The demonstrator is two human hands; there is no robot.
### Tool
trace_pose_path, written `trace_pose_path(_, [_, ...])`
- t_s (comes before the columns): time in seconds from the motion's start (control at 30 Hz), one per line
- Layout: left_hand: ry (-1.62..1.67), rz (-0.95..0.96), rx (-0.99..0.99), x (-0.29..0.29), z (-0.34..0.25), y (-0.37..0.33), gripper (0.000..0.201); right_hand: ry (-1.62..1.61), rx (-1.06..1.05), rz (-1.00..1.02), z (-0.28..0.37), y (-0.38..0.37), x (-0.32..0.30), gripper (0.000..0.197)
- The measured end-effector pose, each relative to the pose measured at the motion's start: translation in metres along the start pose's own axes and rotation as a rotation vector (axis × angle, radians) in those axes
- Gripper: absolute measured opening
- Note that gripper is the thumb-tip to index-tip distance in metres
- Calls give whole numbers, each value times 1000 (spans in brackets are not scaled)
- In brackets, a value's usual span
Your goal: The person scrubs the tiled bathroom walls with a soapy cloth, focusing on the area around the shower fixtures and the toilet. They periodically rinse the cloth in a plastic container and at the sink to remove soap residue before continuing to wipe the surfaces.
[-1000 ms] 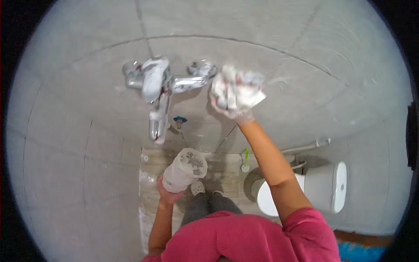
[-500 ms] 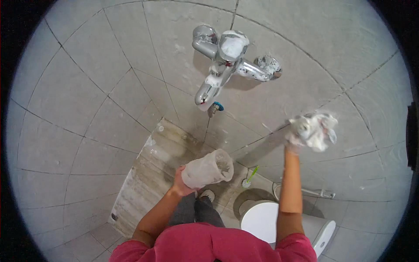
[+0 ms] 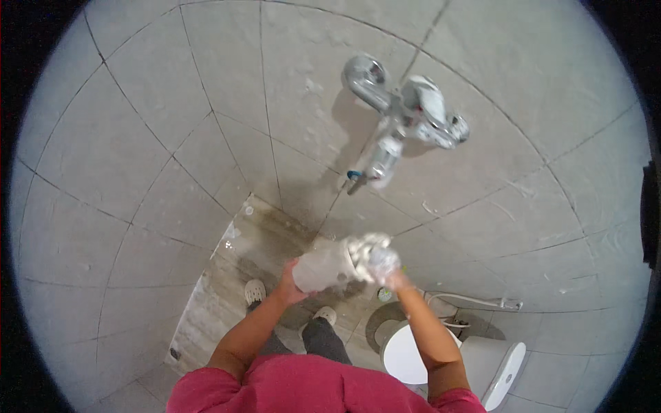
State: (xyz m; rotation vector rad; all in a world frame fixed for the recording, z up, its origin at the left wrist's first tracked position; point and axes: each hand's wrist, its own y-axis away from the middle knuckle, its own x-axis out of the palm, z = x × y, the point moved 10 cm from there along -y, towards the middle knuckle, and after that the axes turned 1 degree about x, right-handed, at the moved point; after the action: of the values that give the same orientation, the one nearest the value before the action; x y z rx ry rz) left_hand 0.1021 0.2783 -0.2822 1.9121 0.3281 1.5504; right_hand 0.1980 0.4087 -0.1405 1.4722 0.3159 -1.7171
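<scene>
Container: whitish, frosted, cylindrical; in the air above the wood-look floor strip, lying tilted with its wider end toward the right. Left hand grips it around the lower left side, fingers partly hidden.

Cloth: white, bunched, foamy, motion-blurred; at the container's right end. Whether it sits inside the rim or only against it, cannot tell. Right hand is closed around the bunch; exact finger positions lost in blur. The 2 hands are near each other but apart, container and cloth between them.

Wall: grey tile, dark joints, streaks of white lather. Mixer tap is fixed to it, chrome, 2 wall mounts, white lather on lever and spout. Small valve with blue handle shows just beside the spout end.

Floor level: 2 pale clogs, 1 near the strip's far left edge, 1 farther right. Drain, dark and round, at the strip's near left corner. Brush, white head, mostly hidden under the right hand. Toilet, white, lid down, beneath the right forearm; pale hose runs along the wall behind it.
</scene>
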Motion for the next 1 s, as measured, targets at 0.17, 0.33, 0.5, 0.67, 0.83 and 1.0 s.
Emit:
trace_pose_path(0.17, [-141, 54, -116, -25, -20, 16, 55, -329, -334, 152, 13, -35, 133, 33])
trace_pose_path(0.33, [-173, 164, -111, -51, -71, 40, 55, -614, -331, 374, 96, -89, 191, 31])
trace_pose_path(0.5, [-153, 108, -56, -91, -123, 50, 56, -713, -293, 406, 150, -130, 209, 29])
trace_pose_path(0.67, [-72, 242, 74, -64, -161, 44, 60, -648, -213, 302, 122, -154, 154, 29])
trace_pose_path(0.83, [19, 216, 210, -64, -181, 0, 62, 49, -138, -76, 130, -189, -2, 33])
trace_pose_path(1.0, [36, 309, 222, -96, -195, -64, 59, 83, 208, -688, 116, -189, -154, 46])
